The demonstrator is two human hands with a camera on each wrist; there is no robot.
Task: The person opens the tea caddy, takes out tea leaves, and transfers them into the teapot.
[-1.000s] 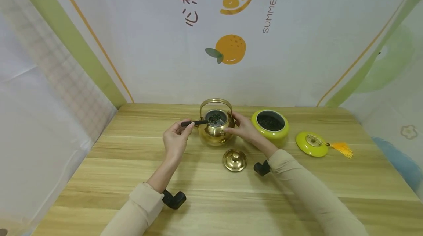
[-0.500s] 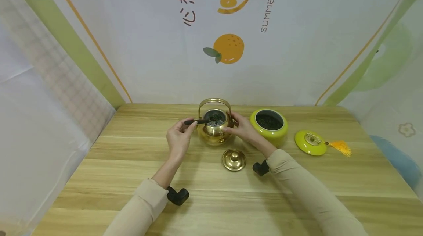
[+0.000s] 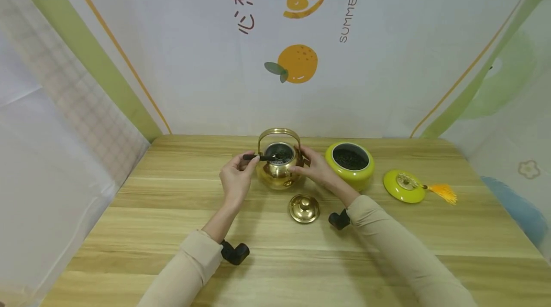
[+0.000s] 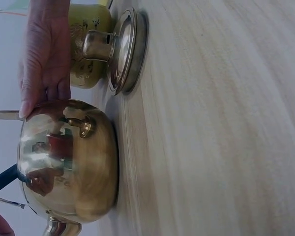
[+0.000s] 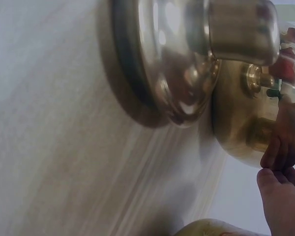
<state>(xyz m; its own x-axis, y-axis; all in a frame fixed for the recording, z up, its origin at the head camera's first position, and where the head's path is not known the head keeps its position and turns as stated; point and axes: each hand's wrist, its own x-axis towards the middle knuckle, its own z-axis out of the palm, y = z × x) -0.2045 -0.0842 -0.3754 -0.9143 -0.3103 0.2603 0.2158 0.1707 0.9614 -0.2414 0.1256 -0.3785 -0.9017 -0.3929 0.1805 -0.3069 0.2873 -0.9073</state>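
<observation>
My left hand [image 3: 236, 180] pinches the black handle of a small tea scoop [image 3: 268, 158] between thumb and fingers. Its far end reaches into the mouth of a shiny brass teapot [image 3: 277, 175] with an upright hoop handle, where dark leaves show. My right hand [image 3: 317, 167] holds the pot's right side, thumb at the front and fingers farther back. In the left wrist view, the black handle [image 4: 4, 180] slants in at the pot's rim. The pot's brass lid [image 3: 304, 208] lies knob up on the table, in front of the pot.
A round yellow-green jar [image 3: 362, 177] of dark leaves stands open right of my right hand. Its lid [image 3: 403, 193], with an orange tassel [image 3: 443, 192], lies farther right on the wooden table [image 3: 275, 268]. A printed white curtain [image 3: 206, 96] hangs behind.
My left hand has moved a little right toward the pot, carrying the scoop farther over its mouth. The leaf clump on the scoop no longer shows as clearly. The right hand stays at the pot.
</observation>
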